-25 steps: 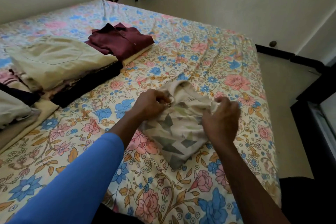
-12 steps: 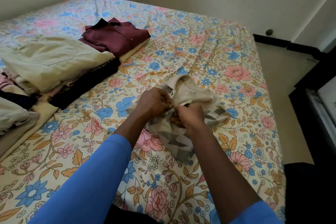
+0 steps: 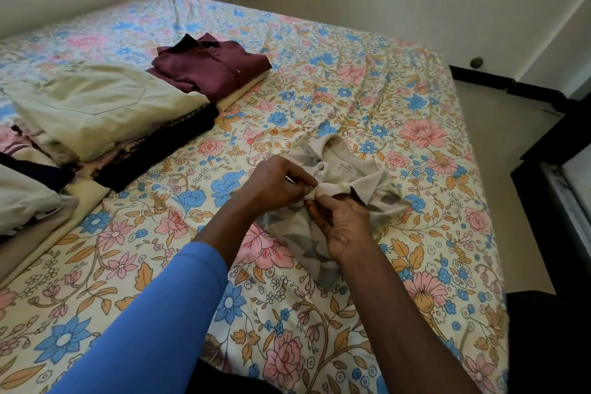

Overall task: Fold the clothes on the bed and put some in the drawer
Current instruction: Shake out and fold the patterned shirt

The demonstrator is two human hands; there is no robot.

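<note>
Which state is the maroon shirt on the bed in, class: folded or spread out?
Folded: the maroon shirt lies as a neat rectangle, collar on top, resting on a folded cream garment.

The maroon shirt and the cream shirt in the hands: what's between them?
Only bare flowered bedsheet separates the maroon shirt from the cream shirt, seen in the head view.

Cream-and-grey triangle-print shirt (image 3: 345,169), maroon shirt (image 3: 211,70), floral bedsheet (image 3: 351,89)

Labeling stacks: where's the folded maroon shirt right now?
Head view, upper left on the bed: the maroon shirt lies folded on a cream garment, just beyond the beige pile, up-left of the patterned shirt.
</note>
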